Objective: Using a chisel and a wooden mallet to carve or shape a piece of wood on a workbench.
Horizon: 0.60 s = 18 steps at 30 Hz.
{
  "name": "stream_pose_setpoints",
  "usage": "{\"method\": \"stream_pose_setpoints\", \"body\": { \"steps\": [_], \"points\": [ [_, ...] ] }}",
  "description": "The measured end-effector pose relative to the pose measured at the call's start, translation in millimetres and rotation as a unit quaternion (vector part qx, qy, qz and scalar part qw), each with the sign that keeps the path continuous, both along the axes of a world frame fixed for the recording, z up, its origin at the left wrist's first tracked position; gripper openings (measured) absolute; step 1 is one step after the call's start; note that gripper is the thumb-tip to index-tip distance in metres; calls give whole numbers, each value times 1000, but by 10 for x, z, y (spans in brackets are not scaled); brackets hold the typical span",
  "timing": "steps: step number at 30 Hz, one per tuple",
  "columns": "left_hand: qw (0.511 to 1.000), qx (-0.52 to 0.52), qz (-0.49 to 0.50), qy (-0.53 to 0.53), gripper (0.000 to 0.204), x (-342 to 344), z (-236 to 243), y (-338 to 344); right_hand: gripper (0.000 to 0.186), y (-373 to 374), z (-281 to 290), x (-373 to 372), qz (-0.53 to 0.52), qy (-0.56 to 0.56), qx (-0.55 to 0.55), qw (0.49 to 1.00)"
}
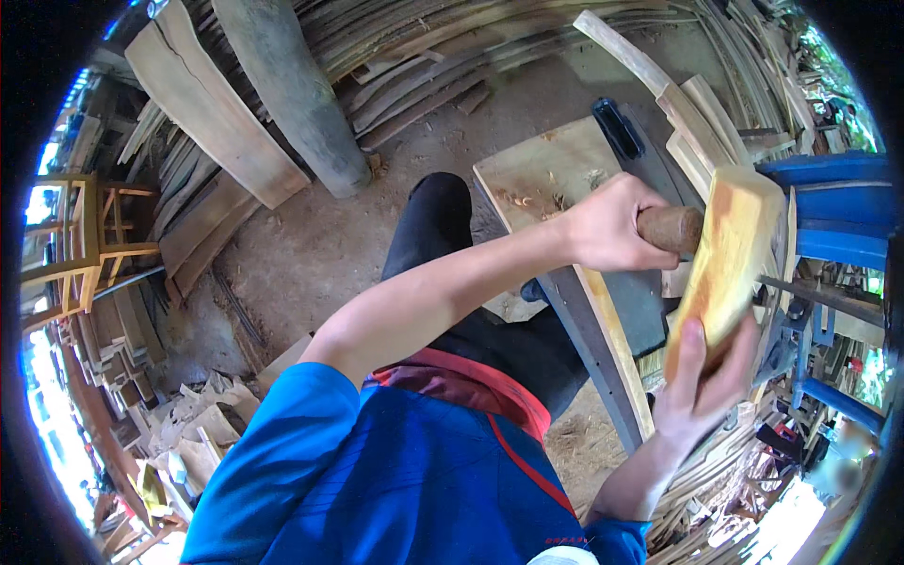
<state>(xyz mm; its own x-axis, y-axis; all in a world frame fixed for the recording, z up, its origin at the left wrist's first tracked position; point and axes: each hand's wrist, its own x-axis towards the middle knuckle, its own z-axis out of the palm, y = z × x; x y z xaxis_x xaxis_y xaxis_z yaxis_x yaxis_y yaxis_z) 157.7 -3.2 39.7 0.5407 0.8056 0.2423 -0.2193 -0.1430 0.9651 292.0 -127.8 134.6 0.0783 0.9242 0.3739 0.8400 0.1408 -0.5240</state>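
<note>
My left hand (pixel 617 226) is closed round a brown wooden cylindrical handle (pixel 673 229), held out to the right over a low wooden workbench. The handle's end is at the side of a pale yellow wooden block (pixel 730 235), which stands slanted. My right hand (pixel 706 377) grips the lower part of that block, thumb along its near face. Whether the handle touches or joins the block I cannot tell. Under my hands the bench top (pixel 523 174) carries some shavings and a long dark tool (pixel 617 127) at its far edge.
Long planks (pixel 207 122) and a thick post (pixel 292 94) lie ahead on the dirt floor (pixel 264 245). A wooden frame (pixel 89 235) is at the left, blue plastic objects (pixel 829 193) and metal parts at the right, scrap wood along both sides. My legs flank the bench's near side.
</note>
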Motion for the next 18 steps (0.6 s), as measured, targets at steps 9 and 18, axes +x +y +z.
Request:
{"method": "stream_pose_setpoints", "body": {
  "steps": [9,18],
  "points": [
    [995,91,28,26,26,29,-16,-59,53,-155,-80,158,-56,50,-11,997],
    [977,202,16,60,25,88,-160,-184,57,-370,-399,343,-49,89,34,994]
  ]
}}
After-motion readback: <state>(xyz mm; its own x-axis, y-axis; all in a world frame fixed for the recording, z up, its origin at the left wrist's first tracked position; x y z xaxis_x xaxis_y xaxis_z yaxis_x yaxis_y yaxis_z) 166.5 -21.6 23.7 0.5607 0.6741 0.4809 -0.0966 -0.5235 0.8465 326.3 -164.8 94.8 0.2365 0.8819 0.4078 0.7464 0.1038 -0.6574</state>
